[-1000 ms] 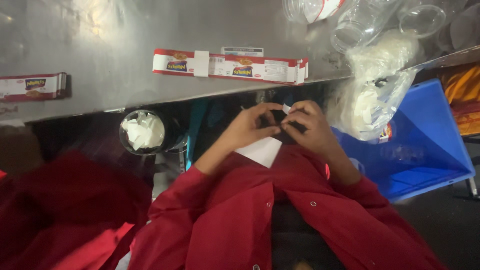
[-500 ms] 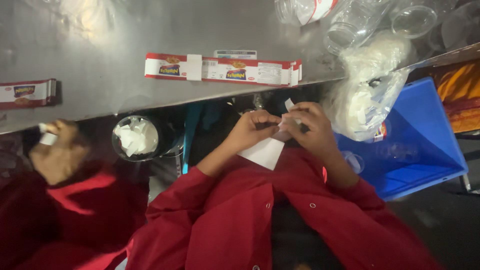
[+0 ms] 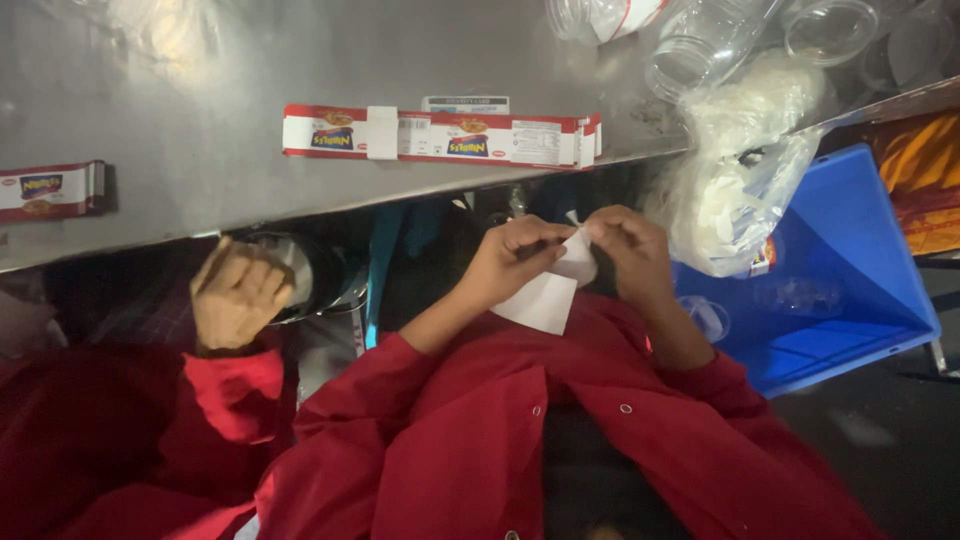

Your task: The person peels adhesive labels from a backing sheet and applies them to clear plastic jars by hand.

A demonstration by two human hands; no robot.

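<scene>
Both of the person's hands meet just below the near edge of the steel table point(image 3: 200, 120), held close in front of a red coat. The left hand point(image 3: 510, 262) has its fingers curled and pressed together, pinching the upper edge of a small white paper piece point(image 3: 548, 298); the right hand point(image 3: 630, 250) pinches the same piece at its top corner, the fingertips of the two hands almost touching. The paper hangs down from that shared grip, tilted, its lower corner lying against the coat between the two forearms. Beyond the hands, on the table, lies a long flattened red and white carton strip point(image 3: 440, 137), with a small pale card point(image 3: 465, 103) just past it. Well off to the left of the left hand, a second flattened red carton point(image 3: 50, 190) lies at the table's edge. To the right of the right hand, a clear plastic bag of white scraps point(image 3: 740, 170) slumps over the table's corner into a blue bin point(image 3: 850, 270), and clear plastic cups point(image 3: 700, 45) stand farther off behind it. To the left of the left hand, another person's fist point(image 3: 238, 295), in a red sleeve, is raised and closed; whether it holds anything cannot be told.
</scene>
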